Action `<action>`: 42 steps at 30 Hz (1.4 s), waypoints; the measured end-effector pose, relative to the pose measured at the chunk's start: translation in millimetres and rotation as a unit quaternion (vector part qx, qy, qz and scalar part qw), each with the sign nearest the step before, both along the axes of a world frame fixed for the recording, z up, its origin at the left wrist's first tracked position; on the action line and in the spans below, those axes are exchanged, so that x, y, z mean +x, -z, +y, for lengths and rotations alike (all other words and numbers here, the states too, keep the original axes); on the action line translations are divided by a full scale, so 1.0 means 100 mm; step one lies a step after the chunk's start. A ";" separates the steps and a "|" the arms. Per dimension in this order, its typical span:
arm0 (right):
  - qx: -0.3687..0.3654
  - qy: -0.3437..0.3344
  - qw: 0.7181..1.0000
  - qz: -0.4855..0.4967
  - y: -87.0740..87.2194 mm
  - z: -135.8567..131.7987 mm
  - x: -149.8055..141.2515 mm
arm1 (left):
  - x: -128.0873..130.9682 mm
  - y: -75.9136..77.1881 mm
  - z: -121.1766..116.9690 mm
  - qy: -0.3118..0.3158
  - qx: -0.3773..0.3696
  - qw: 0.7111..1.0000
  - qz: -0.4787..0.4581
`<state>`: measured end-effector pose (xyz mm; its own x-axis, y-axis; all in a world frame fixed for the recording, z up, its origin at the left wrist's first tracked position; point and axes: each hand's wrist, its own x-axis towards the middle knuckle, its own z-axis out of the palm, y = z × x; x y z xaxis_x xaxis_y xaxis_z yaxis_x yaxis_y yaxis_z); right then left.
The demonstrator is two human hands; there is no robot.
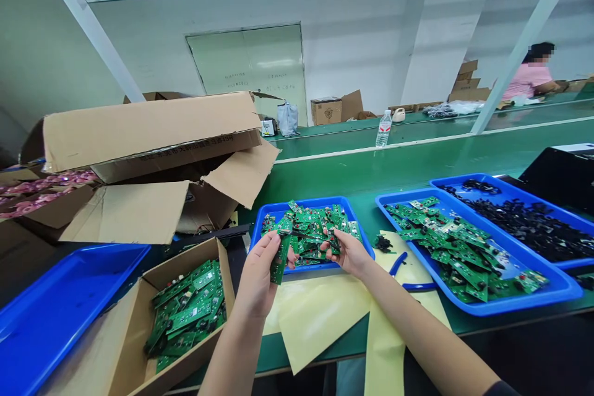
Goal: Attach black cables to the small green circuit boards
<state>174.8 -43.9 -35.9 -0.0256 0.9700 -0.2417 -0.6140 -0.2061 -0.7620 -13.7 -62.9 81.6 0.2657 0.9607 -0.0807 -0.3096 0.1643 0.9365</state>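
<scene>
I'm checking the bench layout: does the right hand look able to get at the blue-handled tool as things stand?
Probably yes. The tool lies on the yellow paper beside the right forearm, and nothing seems to cover its handles. The right hand may need to draw back from the tray beneath it.

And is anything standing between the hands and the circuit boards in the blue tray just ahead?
Nothing visible does. The left hand holds one board at the tray's near rim; the right hand is over the boards inside. The blue-handled tool lies right of the tray, out of the way.
</scene>
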 end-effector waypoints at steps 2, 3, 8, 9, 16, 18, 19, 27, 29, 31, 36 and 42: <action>0.000 0.018 1.000 -0.005 0.01 0.01 -0.02 | 0.00 0.00 -0.02 0.005 0.002 1.000 0.003; -0.001 0.028 1.000 -0.007 0.01 0.01 -0.02 | 0.00 0.00 -0.04 0.008 0.003 1.000 0.004; 0.011 0.070 0.997 -0.040 0.06 0.06 -0.06 | 0.00 -0.04 -0.08 0.014 0.005 1.000 -0.003; 0.017 0.078 0.996 -0.050 0.08 0.07 -0.07 | -0.01 -0.05 -0.08 0.013 0.005 1.000 -0.006; 0.096 0.149 0.964 -0.196 0.15 0.07 -0.10 | -0.01 0.22 -0.31 0.075 -0.031 0.997 0.011; 0.125 0.176 0.938 -0.270 0.14 0.06 -0.09 | 0.04 0.43 -0.42 0.105 -0.060 0.992 0.022; 0.139 0.188 0.921 -0.310 0.14 0.05 -0.08 | 0.07 0.53 -0.47 0.114 -0.070 0.991 0.025; 0.155 0.236 0.763 -0.581 0.21 0.03 0.09 | 0.12 1.02 -0.49 0.119 -0.097 0.988 0.022; 0.151 0.226 0.728 -0.629 0.23 0.02 0.12 | 0.08 1.04 -0.43 0.118 -0.102 0.988 0.004; 0.176 0.188 0.696 -0.670 0.22 -0.01 0.14 | 0.02 1.04 -0.37 0.118 -0.107 0.987 -0.021; 0.258 0.025 0.613 -0.747 0.14 -0.12 0.14 | -0.15 0.98 -0.26 0.122 -0.097 0.985 -0.077; 0.240 -0.074 0.537 -0.805 0.12 -0.19 0.02 | -0.31 0.94 -0.24 0.166 -0.093 0.971 -0.142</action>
